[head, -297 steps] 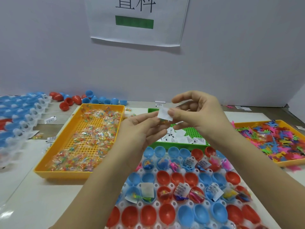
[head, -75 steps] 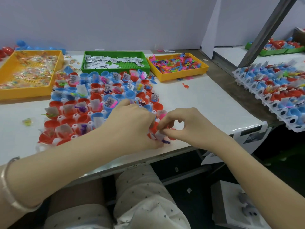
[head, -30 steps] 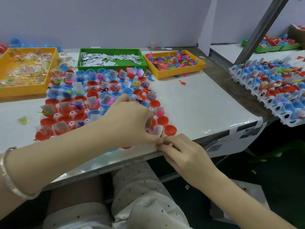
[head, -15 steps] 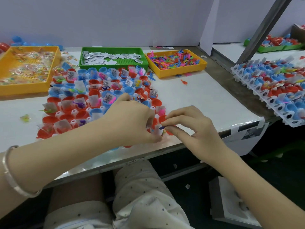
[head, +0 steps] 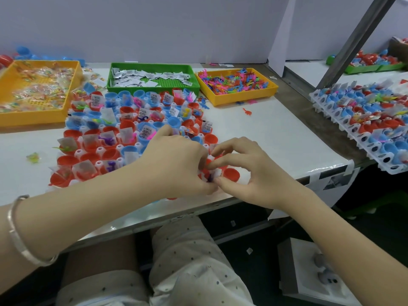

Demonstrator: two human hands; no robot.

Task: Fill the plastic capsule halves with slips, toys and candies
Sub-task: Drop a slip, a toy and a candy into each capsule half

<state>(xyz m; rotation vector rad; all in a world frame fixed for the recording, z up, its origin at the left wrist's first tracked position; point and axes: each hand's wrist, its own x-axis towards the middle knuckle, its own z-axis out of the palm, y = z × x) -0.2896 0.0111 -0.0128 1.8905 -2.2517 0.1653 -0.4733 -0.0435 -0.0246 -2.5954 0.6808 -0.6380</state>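
Candy tray [head: 33, 119]: yellow, just off the capsule rack's [head: 99, 149] far left corner, with wrapped candies [head: 39, 89] heaped inside. I'd say it sits there for a short reach.

Loose candy [head: 33, 157]: lies alone on the table [head: 276, 138], left of the rack.

Capsule rack: a white holder that keeps the red and blue capsule halves [head: 231, 174] mouth-up, so things drop straight in. Most halves already hold a slip or a toy. Several red ones along the near edge look bare.

Slip tray [head: 152, 89]: green, right behind the rack, with paper slips [head: 141, 77] scattered across it.

Left hand [head: 174, 164]: curled over the rack's near right corner, probably to steady a half. Its fingertips are hidden, so I can't tell whether it grips anything.

Purple toy [head: 209, 178]: at that same corner, between the two hands.

Right hand [head: 249, 171]: thumb and forefinger pinch the purple toy, seemingly seating it in a half.

Toy tray [head: 245, 97]: yellow, behind the rack's far right corner, full of bright plastic toys [head: 236, 81].

Table: a white, glossy sheet taped down at the edge, right of the rack.

Second rack [head: 362, 138]: well right of the capsule rack on a neighbouring bench, already loaded.

Room: plain grey partition walls behind the rack. A metal post [head: 353, 40] slants up at the far right.
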